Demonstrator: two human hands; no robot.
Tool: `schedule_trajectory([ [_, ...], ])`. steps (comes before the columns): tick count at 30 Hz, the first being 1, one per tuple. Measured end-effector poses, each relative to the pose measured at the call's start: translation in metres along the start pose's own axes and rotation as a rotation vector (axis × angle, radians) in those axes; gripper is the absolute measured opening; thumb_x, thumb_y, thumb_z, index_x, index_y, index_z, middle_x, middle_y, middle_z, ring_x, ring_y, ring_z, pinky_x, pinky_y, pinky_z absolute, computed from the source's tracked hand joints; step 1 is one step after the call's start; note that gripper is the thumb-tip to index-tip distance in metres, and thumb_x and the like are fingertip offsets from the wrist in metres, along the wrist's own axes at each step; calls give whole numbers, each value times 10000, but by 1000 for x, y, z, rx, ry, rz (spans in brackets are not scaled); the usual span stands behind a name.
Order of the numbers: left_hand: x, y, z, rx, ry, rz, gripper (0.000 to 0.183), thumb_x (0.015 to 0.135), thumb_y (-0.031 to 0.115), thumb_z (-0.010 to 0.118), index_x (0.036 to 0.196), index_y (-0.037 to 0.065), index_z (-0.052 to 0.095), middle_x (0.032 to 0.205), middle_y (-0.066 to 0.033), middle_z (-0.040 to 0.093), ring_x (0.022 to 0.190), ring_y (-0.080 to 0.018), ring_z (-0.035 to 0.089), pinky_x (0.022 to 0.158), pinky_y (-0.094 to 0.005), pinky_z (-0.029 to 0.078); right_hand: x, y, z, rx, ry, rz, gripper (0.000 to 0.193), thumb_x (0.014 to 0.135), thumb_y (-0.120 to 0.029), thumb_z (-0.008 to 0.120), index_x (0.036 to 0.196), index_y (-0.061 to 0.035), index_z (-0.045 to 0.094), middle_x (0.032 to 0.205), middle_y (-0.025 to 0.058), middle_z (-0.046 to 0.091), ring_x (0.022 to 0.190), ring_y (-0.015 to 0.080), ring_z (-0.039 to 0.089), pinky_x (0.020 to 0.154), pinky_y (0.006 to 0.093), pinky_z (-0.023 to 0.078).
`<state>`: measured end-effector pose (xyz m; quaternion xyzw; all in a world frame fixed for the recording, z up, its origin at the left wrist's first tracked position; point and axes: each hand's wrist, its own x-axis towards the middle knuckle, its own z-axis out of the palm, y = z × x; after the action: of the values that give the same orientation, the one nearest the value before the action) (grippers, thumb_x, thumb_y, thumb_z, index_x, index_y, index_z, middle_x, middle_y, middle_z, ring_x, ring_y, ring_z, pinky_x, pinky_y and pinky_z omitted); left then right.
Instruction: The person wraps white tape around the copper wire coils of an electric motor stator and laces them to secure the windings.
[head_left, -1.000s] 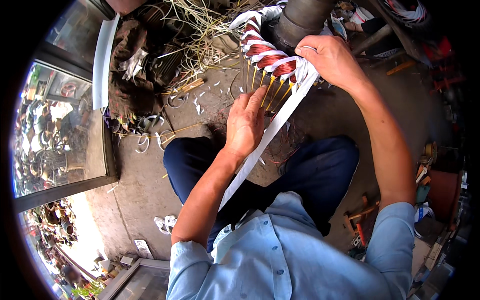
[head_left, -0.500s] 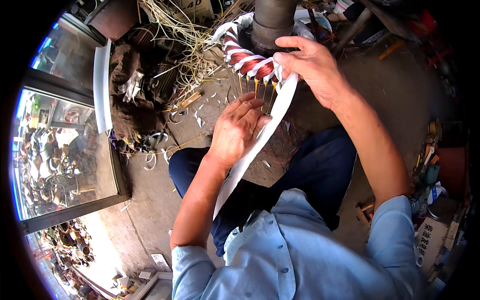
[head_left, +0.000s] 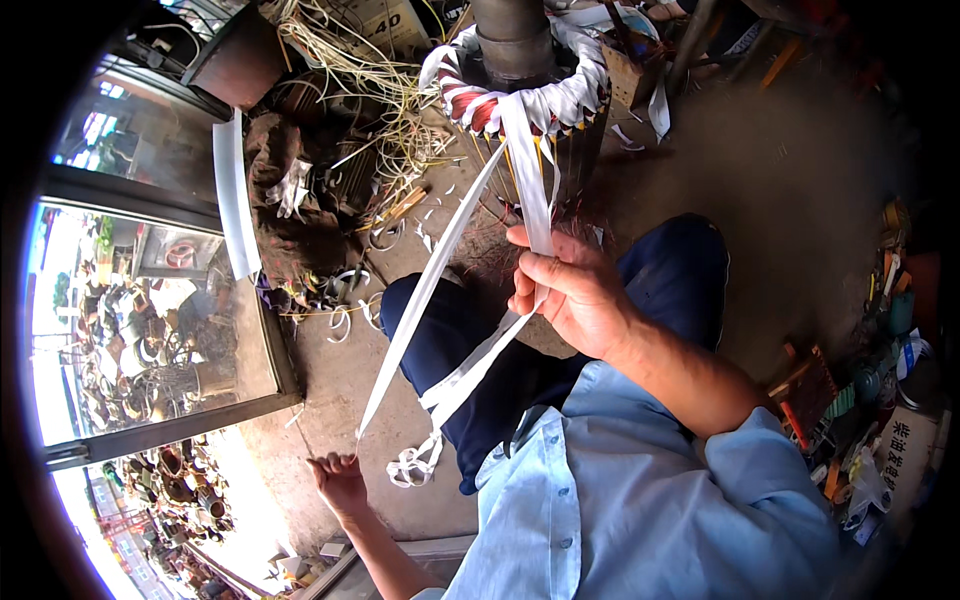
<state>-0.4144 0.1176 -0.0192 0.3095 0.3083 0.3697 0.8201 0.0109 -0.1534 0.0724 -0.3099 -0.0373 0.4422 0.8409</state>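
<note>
A motor stator (head_left: 580, 150) stands upright ahead of me. White tape spirals around the end ring of its red wire winding (head_left: 471, 104), closely at the right, with red showing at the left. From the ring's front a strip of white cloth tape (head_left: 425, 290) runs taut down to my left hand (head_left: 340, 487), closed on its end at lower left. My right hand (head_left: 572, 295) pinches another stretch of the tape between thumb and fingers below the stator. Its loose tail (head_left: 470, 375) hangs over my lap to a small heap (head_left: 413, 468) on the floor.
A dark post (head_left: 513, 45) rises through the ring. Tangled pale wires (head_left: 370, 75), a brown cloth (head_left: 285, 190) and white scraps lie left of the stator. A glass-paned door (head_left: 165, 330) stands farther left. Boxes and tools (head_left: 890, 430) crowd the right edge.
My left hand has swung from beside the winding down to the lower left, drawing tape out. The right hand has come off the ring toward my lap. The view has shifted slightly.
</note>
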Motion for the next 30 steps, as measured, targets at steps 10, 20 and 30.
schedule_trajectory([
  [10,-193,138,-258,255,1345,156,145,887,256,604,808,135,606,668,32,584,448,-60,397,358,-175,303,-58,17,-5,-271,-372,175,327,935,-82,598,1223,52,521,797,112,668,683,169,671,642,292,552],
  [20,102,-36,225,925,-39,44,247,920,56,548,1125,-12,666,767,-13,622,472,-3,350,406,-169,238,-89,8,0,-644,-671,109,226,929,-116,651,1126,-6,643,917,80,689,856,120,653,786,274,520],
  [30,139,-176,398,649,-639,-510,142,952,178,574,923,40,586,630,38,432,422,-33,316,368,-212,230,-126,3,-11,-680,-605,-37,174,930,-92,642,1075,-1,676,940,92,691,857,136,646,770,279,501],
])
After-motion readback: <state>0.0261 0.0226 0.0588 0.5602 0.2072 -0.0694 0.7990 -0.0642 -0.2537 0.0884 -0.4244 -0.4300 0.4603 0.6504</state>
